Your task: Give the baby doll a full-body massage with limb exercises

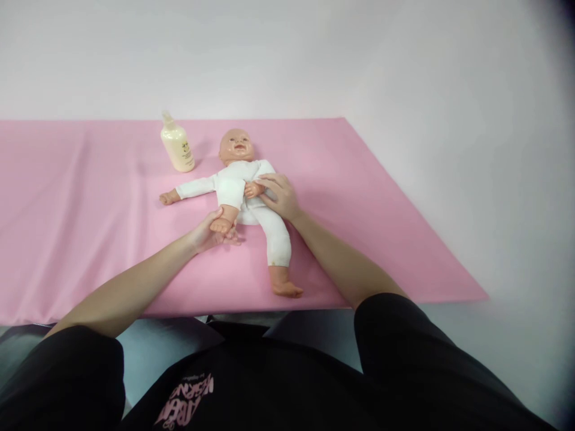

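A baby doll (pixel 249 170) with a white cloth body and bare plastic head, hands and feet lies face up, its head toward the far side. My left hand (pixel 211 232) grips one lower leg near the ankle, thumb on top and fingers underneath; that leg is bent up, its foot (pixel 221 225) over my palm. My right hand (pixel 282 196) is closed around the doll's arm on the right, which is folded over the belly with its small hand (pixel 254 190) showing. The doll's other leg (pixel 276 239) lies stretched toward me, and its other arm (pixel 196 187) reaches out leftward.
A pale yellow pump bottle (pixel 178 146) stands beyond the doll's outstretched arm, to the left of its head. Pink cloth (pixel 359 239) covers the table, with folds on the left. A white wall (pixel 287 60) rises behind; the table's near edge is close to my body.
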`<state>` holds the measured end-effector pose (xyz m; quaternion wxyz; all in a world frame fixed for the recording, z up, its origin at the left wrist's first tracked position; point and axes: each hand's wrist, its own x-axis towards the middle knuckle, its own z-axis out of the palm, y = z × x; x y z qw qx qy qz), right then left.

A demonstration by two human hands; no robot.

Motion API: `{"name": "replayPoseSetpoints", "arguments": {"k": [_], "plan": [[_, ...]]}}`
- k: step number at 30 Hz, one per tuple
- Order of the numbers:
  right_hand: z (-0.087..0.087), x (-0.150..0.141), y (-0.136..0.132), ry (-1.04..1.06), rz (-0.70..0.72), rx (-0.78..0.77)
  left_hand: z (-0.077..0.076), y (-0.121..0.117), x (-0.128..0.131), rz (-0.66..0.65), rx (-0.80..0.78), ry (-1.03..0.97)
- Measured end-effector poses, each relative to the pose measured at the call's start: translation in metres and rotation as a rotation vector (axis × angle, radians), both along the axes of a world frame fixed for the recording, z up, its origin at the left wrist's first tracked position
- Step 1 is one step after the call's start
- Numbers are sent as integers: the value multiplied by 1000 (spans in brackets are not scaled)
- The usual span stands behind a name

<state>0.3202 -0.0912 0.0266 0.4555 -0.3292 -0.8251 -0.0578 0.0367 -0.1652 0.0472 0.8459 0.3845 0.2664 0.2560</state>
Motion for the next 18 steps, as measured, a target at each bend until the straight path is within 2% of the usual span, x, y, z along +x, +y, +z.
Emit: {"name": "replayPoseSetpoints", "arguments": {"k": [5,18], "plan": [[0,0,1,-4,-7,-36,0,-1,0,-8,11,-10],[-5,3,5,-23,43,46,1,-4,1,-12,32,-9]]}}
